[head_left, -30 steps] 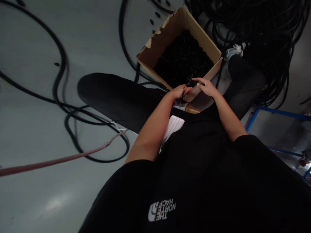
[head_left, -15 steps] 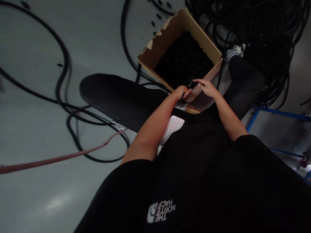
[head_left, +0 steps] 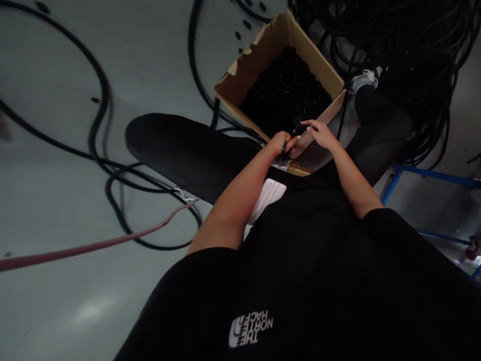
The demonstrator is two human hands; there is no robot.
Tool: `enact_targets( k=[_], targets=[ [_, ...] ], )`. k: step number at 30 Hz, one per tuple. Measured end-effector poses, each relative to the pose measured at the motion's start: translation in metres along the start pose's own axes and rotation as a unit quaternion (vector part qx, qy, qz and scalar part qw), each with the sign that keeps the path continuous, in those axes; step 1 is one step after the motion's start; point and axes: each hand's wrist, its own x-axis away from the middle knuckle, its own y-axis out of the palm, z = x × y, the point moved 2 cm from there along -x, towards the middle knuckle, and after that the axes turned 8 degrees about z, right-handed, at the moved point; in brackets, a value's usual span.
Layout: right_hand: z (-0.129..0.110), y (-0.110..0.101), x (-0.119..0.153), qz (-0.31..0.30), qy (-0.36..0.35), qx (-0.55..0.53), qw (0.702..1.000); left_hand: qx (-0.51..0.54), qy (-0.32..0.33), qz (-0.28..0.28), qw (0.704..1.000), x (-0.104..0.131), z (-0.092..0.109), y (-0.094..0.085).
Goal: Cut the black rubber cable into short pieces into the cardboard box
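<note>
The box (head_left: pixel 316 56) already holds many black pieces (head_left: pixel 287 90), though what is left is unclear, as the left hand (head_left: pixel 280 141) grips scissors (head_left: pixel 288 138) at the box's near edge and the right hand (head_left: pixel 321 134) curls beside them, its hold indistinct.

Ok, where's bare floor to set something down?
Lower-left floor, between red hose and shirt; upper-left floor, between bent cable and box-side cable, beyond left leg.

Crowded: cable heap, upper right, and the box, holding black pieces, with left hand and right hand at its near rim.
</note>
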Motion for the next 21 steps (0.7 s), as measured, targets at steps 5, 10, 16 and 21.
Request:
enact_targets(
  k=[5,10,16,21],
  targets=[
    [0.010,0.007,-0.005,0.012,0.030,-0.006,0.999,0.032,-0.014,0.002,0.999,-0.005,-0.007,0.002],
    [0.012,0.010,-0.006,0.008,0.031,-0.019,0.999,0.038,-0.020,0.010,0.999,-0.008,-0.006,0.002],
    [0.033,0.019,-0.015,0.005,0.055,-0.001,0.998,0.037,-0.031,0.024,0.999,-0.007,0.001,0.002],
    [0.036,0.019,-0.019,0.004,0.063,-0.002,0.998,0.041,-0.030,0.004,0.999,-0.009,-0.003,0.002]
  ],
)
